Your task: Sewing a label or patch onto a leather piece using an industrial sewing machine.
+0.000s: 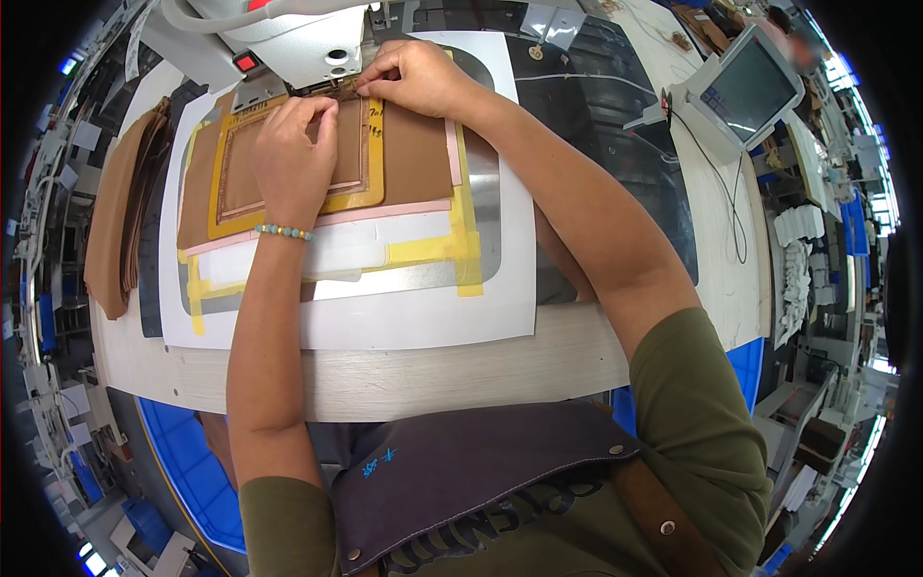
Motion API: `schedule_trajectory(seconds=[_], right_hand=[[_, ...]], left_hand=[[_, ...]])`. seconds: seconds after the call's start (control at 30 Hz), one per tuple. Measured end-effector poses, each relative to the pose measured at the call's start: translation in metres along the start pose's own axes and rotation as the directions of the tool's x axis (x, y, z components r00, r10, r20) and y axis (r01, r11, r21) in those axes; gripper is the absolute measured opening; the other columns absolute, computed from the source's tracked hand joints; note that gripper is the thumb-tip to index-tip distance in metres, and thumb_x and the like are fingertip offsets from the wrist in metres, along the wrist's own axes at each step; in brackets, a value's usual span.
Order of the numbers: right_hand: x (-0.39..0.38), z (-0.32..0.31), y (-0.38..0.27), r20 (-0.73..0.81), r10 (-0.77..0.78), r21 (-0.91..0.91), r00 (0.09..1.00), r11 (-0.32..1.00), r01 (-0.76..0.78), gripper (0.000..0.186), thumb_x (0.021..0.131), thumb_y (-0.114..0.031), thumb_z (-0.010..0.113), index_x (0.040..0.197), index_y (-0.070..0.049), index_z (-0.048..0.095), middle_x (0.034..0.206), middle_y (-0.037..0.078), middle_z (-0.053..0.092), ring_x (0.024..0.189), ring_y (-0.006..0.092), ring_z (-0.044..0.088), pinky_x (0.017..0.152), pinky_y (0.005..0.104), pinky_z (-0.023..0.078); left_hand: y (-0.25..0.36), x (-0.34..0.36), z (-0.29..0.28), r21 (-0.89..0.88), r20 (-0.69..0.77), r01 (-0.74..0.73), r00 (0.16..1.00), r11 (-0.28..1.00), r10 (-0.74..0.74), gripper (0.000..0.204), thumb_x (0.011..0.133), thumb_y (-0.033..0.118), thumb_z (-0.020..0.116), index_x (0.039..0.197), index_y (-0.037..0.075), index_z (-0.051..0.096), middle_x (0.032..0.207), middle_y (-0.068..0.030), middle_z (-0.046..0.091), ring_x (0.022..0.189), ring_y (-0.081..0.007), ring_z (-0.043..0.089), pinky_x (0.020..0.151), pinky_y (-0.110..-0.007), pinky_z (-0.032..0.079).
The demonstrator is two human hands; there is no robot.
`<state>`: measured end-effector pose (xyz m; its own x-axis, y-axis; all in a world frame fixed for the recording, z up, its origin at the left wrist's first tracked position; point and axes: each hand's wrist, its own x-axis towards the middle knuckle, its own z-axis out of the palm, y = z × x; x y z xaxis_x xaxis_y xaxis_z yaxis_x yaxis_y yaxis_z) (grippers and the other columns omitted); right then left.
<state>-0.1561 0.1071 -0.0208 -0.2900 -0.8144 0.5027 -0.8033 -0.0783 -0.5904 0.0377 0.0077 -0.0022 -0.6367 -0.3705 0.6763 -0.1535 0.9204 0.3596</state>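
Observation:
My left hand, a beaded bracelet at its wrist, is over the yellow frame, its fingers pinched together at the far edge. My right hand reaches in from the right, with thumb and fingertips closed just beside the needle area of the white sewing machine head. Whatever is between either hand's fingertips is too small to make out. Beneath the frame lies a brown sheet of leather-like material, with pink strips along its edges. Yellow tape runs round a white backing below it.
A large white board with a metal plate lies under the work. Brown pieces are stacked at the left. On the right stands a screen in a grey housing, with a hanging cable. Blue bins are below the table edge.

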Motion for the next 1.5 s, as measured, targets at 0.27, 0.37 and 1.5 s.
schedule_trajectory(seconds=[0.27,0.37,1.5], right_hand=[[0.0004,0.0009,-0.0036,-0.002,-0.044,-0.012,0.999,0.999,0.044,0.016,0.086,-0.016,0.077,0.099,-0.007,0.081,0.091,0.007,0.071,0.086,0.0212,0.069,0.079,0.0314,0.055],[0.0,-0.0007,-0.0042,0.004,-0.051,-0.023,0.999,0.998,0.051,0.016,0.086,-0.014,0.076,0.098,-0.006,0.081,0.092,0.009,0.072,0.085,0.023,0.07,0.079,0.0325,0.055],[0.0003,-0.0004,-0.0037,-0.018,-0.089,-0.005,0.996,0.996,0.088,0.016,0.087,-0.014,0.076,0.098,-0.003,0.079,0.089,0.009,0.071,0.081,0.0219,0.068,0.075,0.0326,0.054]], left_hand=[[-0.0018,-0.0001,0.0003,-0.005,-0.003,0.002,1.0,1.0,-0.002,0.007,0.089,0.013,0.073,0.091,0.007,0.075,0.084,-0.006,0.071,0.082,-0.0259,0.068,0.073,-0.037,0.053],[-0.0013,-0.0002,0.0008,-0.002,0.003,0.011,1.0,1.0,-0.011,0.007,0.089,0.014,0.073,0.091,0.007,0.075,0.084,-0.0061,0.071,0.082,-0.026,0.068,0.073,-0.037,0.053],[0.0009,-0.0015,0.0025,-0.109,0.091,0.026,0.996,0.994,-0.016,0.007,0.094,0.011,0.068,0.097,0.005,0.068,0.087,-0.0119,0.071,0.081,-0.0319,0.068,0.072,-0.042,0.053]])
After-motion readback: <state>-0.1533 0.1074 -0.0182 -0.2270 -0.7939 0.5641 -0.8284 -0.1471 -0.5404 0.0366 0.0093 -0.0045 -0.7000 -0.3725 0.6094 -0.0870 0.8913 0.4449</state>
